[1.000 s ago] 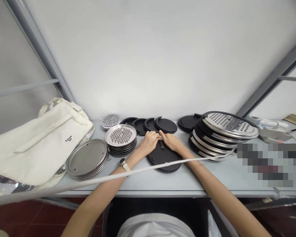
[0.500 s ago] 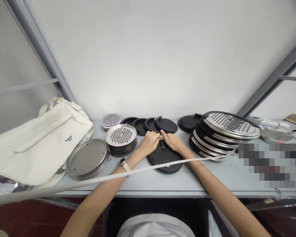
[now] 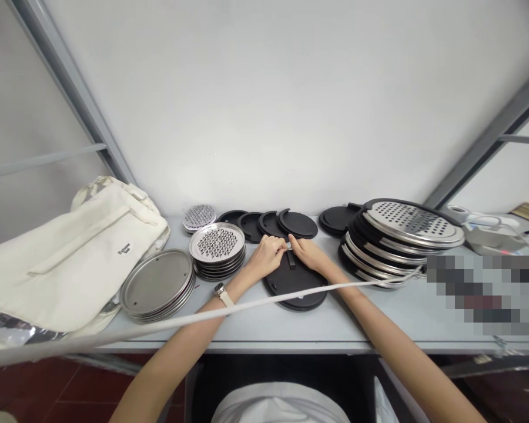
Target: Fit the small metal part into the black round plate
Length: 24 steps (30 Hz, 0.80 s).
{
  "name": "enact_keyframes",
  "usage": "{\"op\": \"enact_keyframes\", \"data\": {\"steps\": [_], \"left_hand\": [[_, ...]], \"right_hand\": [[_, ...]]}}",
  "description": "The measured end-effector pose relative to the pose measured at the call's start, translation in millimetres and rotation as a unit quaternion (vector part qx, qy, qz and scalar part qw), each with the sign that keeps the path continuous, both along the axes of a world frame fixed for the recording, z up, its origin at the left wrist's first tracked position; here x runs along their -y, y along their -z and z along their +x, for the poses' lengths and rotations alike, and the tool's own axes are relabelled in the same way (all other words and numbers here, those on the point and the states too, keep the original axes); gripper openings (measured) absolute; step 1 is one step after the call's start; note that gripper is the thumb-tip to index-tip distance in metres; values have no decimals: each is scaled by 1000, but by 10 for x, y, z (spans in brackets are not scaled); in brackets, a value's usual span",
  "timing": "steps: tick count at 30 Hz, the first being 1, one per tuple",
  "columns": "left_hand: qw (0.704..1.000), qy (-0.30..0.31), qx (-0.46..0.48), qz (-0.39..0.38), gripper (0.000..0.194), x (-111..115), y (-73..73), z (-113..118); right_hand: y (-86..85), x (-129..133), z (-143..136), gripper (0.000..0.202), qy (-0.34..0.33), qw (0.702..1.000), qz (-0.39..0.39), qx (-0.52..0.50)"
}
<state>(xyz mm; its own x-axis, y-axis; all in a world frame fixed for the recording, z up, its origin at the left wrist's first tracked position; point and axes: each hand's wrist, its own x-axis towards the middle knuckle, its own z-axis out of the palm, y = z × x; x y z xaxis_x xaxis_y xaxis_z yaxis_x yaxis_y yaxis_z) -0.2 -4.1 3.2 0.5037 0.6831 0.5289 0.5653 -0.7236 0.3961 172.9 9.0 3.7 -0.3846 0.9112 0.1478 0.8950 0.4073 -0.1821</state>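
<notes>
Compared with a second ago, the left hand's (image 3: 265, 257) fingertips sit slightly lower at the far edge of the round black plate (image 3: 296, 279). The right hand's (image 3: 309, 254) thumb now stands a little farther from the left knuckles, though the fingertips are too small to judge exactly.
</notes>
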Motion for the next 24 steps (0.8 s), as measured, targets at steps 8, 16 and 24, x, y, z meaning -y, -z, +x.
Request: {"op": "enact_keyframes", "data": {"steps": [8,16,24], "left_hand": [[1000,8,11,-7,14,-24,11,8],[999,6,29,-12,14,-33,26,20],[999,-10,35,-23,12,-33,34,33]], "right_hand": [[49,-33,10,40,-8,1000,13,-15],[35,-17,22,35,-29,999,20,14],[20,-9,3,47,-26,1000,2,-18]]}}
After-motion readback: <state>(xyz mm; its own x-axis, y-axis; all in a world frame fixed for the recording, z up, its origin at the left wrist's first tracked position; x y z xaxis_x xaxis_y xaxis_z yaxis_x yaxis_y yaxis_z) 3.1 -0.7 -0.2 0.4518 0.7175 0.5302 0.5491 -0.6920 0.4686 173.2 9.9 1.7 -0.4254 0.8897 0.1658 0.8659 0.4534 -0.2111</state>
